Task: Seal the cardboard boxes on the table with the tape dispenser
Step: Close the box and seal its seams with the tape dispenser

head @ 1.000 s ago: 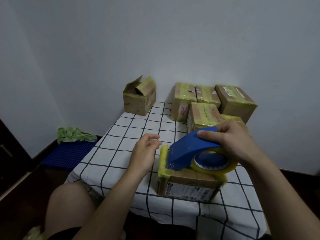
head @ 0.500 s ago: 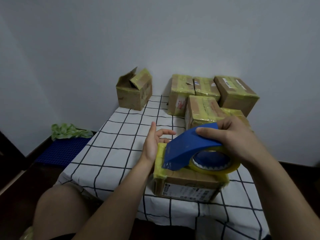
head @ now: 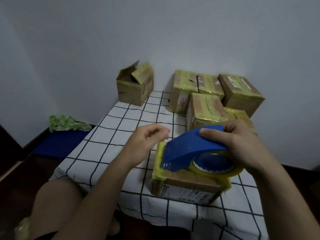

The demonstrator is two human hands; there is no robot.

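Note:
A small cardboard box [head: 187,187] wrapped in yellowish tape sits near the front of the table. On top of it rests the blue tape dispenser [head: 188,148] with its clear tape roll [head: 216,170]. My right hand [head: 237,144] grips the dispenser from the right, thumb on its blue cover. Just left of the box's far corner hovers my left hand [head: 147,142], blurred, with loosely curled fingers and nothing in it.
The table [head: 103,135] wears a white cloth with a black grid. An open-flapped box [head: 135,87] stands at the back by the wall. Several taped boxes [head: 207,101] crowd the back right. A blue mat [head: 58,144] and green cloth [head: 65,122] lie on the floor left.
My left hand moved in from the table to the box's far left corner, then pulled back slightly and curled its fingers. The dispenser and right hand stayed on the box.

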